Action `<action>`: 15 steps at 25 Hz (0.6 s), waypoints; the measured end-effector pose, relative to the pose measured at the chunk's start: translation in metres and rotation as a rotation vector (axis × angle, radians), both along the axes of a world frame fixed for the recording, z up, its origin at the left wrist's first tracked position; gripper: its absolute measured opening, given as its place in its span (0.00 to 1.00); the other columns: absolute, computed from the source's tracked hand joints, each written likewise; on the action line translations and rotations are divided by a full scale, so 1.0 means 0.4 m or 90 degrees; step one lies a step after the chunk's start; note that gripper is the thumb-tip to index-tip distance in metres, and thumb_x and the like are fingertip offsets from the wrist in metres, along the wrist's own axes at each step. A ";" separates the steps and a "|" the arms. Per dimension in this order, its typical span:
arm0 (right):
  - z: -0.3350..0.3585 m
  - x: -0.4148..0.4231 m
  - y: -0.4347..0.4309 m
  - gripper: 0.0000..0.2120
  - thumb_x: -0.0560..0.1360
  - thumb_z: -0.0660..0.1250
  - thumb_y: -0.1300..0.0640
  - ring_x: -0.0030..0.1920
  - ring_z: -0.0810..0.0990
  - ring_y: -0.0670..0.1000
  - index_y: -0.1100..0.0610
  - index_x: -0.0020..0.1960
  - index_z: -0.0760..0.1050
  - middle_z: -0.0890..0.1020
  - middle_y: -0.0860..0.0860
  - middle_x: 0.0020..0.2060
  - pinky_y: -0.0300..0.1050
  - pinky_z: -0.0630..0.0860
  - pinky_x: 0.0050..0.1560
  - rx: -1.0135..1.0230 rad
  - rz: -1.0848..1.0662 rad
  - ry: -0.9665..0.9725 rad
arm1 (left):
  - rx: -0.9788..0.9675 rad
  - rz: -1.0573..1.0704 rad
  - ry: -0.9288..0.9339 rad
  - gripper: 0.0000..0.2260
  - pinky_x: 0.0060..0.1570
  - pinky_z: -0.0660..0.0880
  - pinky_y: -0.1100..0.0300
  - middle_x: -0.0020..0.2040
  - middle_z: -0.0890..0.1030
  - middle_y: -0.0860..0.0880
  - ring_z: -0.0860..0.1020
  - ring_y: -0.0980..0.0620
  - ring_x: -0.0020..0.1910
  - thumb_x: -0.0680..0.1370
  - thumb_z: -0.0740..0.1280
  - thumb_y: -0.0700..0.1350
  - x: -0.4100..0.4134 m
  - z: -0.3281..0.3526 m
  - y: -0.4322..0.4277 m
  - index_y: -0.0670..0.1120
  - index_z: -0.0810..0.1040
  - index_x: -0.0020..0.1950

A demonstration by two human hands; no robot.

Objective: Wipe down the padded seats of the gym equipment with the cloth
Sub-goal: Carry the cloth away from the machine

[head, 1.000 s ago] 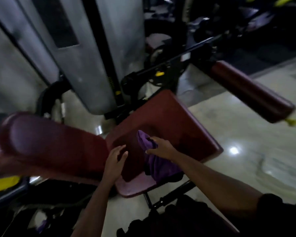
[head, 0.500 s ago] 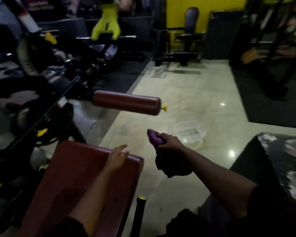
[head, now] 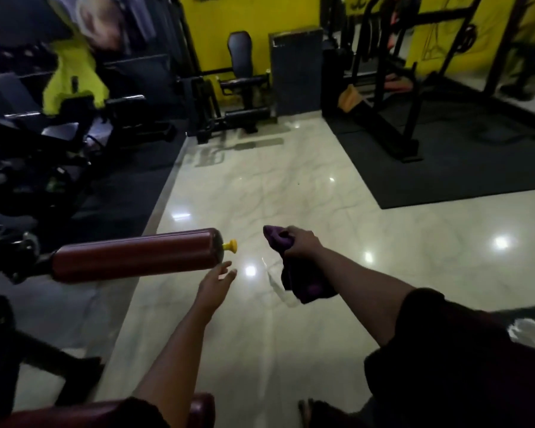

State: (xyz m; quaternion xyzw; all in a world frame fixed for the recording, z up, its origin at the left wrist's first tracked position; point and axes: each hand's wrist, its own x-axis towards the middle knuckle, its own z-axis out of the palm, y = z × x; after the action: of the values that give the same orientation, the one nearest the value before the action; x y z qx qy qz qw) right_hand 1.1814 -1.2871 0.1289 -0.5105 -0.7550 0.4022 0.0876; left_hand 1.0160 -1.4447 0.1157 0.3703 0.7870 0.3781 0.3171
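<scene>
Right hand (head: 300, 242) clutched the cloth (head: 306, 288) right of the roller pad (head: 133, 256), ready to wipe; left hand (head: 215, 284), fingers spread, hovered under its end, likely to steady it.

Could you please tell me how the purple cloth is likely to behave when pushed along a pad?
The purple cloth droops below the right hand gripping it, so it is probably floppy and light. Bunched like that, it would likely mould round the red roller pad.

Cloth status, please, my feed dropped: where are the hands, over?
Right hand grips purple cloth, touching no pad. Left hand open, near red roller pad end. Nothing between cloth and pad.
</scene>
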 end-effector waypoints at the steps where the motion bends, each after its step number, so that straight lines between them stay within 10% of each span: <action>1: -0.005 -0.010 0.050 0.25 0.65 0.69 0.56 0.58 0.76 0.59 0.47 0.61 0.69 0.77 0.55 0.57 0.51 0.74 0.60 0.008 -0.007 -0.004 | -0.003 -0.009 -0.009 0.17 0.56 0.66 0.60 0.65 0.74 0.43 0.73 0.48 0.62 0.79 0.63 0.47 -0.010 -0.003 0.057 0.46 0.72 0.67; 15: -0.151 -0.121 0.531 0.27 0.64 0.73 0.59 0.49 0.78 0.60 0.54 0.57 0.63 0.79 0.58 0.49 0.46 0.71 0.41 0.007 -0.051 0.000 | -0.059 -0.034 -0.063 0.15 0.61 0.70 0.47 0.61 0.77 0.44 0.74 0.43 0.62 0.79 0.63 0.51 -0.176 -0.104 0.642 0.50 0.74 0.64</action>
State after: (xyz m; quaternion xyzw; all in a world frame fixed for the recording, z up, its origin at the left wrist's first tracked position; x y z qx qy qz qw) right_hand 1.1331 -1.0746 0.0687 -0.5400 -0.7358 0.3945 0.1065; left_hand 0.9456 -1.1881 0.0739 0.3569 0.7767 0.3508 0.3825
